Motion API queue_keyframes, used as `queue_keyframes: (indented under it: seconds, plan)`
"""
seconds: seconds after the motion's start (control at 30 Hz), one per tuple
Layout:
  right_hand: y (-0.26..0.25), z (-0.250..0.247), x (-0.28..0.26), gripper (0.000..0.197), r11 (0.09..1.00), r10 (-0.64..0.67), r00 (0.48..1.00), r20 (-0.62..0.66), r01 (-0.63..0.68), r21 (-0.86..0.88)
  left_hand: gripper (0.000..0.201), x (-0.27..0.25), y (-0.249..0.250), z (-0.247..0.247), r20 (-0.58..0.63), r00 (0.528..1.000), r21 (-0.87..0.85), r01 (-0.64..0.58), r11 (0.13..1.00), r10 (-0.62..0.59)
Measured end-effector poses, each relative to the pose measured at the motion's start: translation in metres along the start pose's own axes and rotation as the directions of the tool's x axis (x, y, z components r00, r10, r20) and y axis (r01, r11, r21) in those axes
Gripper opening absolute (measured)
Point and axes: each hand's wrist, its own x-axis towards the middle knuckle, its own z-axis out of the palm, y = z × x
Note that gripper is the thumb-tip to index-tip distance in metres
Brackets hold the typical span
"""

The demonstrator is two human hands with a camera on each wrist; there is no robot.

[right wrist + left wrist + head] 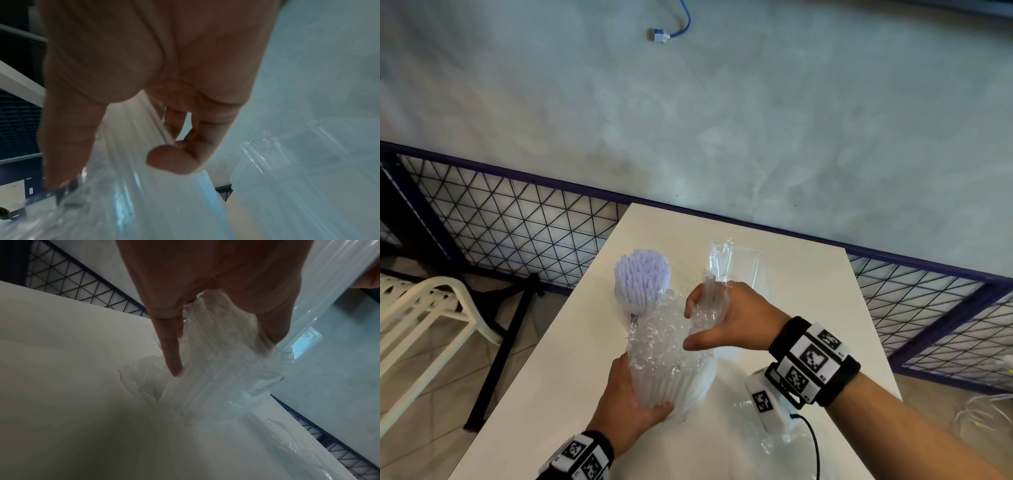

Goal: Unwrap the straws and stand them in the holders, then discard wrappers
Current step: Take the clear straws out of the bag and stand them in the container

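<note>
Right hand (pixel 726 318) fingers (pixel 170 160) pinch a few clear straws (pixel 707 291) and crinkled wrapper (pixel 664 329) at the bundle's top; left hand (pixel 630 404) fingers wrap the bundle's (pixel 674 383) lower half, upright on the counter (pixel 558 394). Risk: tug too hard and loose straws spill. Beyond the fingers, a holder (pixel 642 277) stands packed with lilac straws; an empty wrapper (pixel 736 260) lies farther back.

Grey floor (pixel 722 102), mesh railing (pixel 510 219)
</note>
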Motion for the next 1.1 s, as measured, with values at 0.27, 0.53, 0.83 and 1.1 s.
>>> queue_keyframes:
  seconds: [0.27, 0.53, 0.83, 1.1]
  plan:
    - [-0.018, -0.024, 0.003, 0.023, 0.992, -0.044, 0.982, -0.182, 0.065, 0.111, 0.101, 0.000, -0.001, 0.000, -0.004, 1.000, 0.029, 0.009, 1.000, -0.009]
    - [-0.053, -0.110, 0.011, 0.014, 0.953, -0.123, 0.928, -0.351, 0.209, 0.219, 0.095, -0.001, -0.001, -0.001, 0.006, 1.000, -0.014, 0.001, 1.000, -0.001]
    - [-0.034, -0.176, 0.035, 0.015, 0.979, -0.087, 0.844, -0.529, 0.170, 0.110, 0.101, 0.002, -0.009, -0.001, 0.006, 1.000, 0.033, -0.020, 0.999, 0.020]
    - [0.048, -0.109, 0.075, 0.069, 0.931, 0.358, 0.876, -0.322, -0.311, 0.190, 0.099, 0.007, -0.017, -0.001, 0.064, 0.998, 0.115, -0.018, 0.993, 0.010]
